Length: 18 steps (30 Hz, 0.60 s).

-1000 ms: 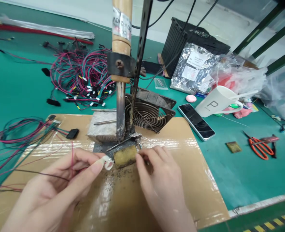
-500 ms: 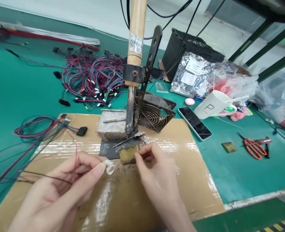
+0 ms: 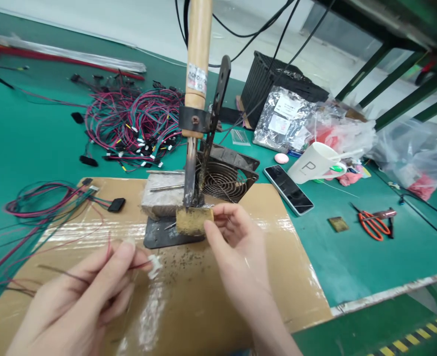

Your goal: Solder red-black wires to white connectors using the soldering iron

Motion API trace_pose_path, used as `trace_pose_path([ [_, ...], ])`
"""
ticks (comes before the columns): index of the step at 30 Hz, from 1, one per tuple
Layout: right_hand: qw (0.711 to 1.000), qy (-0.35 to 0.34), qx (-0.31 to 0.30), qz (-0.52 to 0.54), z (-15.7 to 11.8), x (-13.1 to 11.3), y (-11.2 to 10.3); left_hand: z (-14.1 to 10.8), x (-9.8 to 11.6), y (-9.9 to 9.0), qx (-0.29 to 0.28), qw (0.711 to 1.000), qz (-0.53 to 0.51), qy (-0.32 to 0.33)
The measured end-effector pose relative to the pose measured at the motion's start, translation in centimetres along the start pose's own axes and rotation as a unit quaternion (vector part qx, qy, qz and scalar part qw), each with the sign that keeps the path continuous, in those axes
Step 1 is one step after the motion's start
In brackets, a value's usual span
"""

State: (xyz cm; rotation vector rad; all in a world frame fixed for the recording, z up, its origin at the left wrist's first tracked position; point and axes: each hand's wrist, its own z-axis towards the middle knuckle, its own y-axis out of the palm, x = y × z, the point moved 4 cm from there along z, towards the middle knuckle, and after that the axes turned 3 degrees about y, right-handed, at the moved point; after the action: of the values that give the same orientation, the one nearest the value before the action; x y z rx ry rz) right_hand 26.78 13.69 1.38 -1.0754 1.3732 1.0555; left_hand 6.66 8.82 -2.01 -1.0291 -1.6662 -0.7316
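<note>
Hands apart, left hand pinching thin wires, right hand clamped on a sponge just beside the soldering iron; a slip risked burns if hot.

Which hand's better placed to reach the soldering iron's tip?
Right, probably: the right hand holds a yellow sponge beside the soldering iron's tip; the left hand sits farther off, pinching thin wires.

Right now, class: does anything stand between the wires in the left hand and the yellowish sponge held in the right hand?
Nothing visible does. The wires and white scrap held by the left hand face the sponge in the right hand across an open gap; the speckled cardboard sheet lies below.
</note>
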Motion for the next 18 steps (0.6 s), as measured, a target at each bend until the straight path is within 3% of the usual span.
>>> trace_pose_path([
  [5,0.999,0.01,-0.01,0.037,0.3,0.0,0.7,1.0,1.0,2.1,-0.087,0.99,0.077,0.083],
  [11,0.999,-0.007,-0.024,0.037,-0.1,-0.5,1.1,1.5,2.7,2.6,-0.025,0.977,0.083,0.194],
  [18,0.999,-0.009,-0.027,0.027,-0.3,-0.4,1.2,1.9,2.8,3.1,-0.027,0.973,0.121,0.194],
])
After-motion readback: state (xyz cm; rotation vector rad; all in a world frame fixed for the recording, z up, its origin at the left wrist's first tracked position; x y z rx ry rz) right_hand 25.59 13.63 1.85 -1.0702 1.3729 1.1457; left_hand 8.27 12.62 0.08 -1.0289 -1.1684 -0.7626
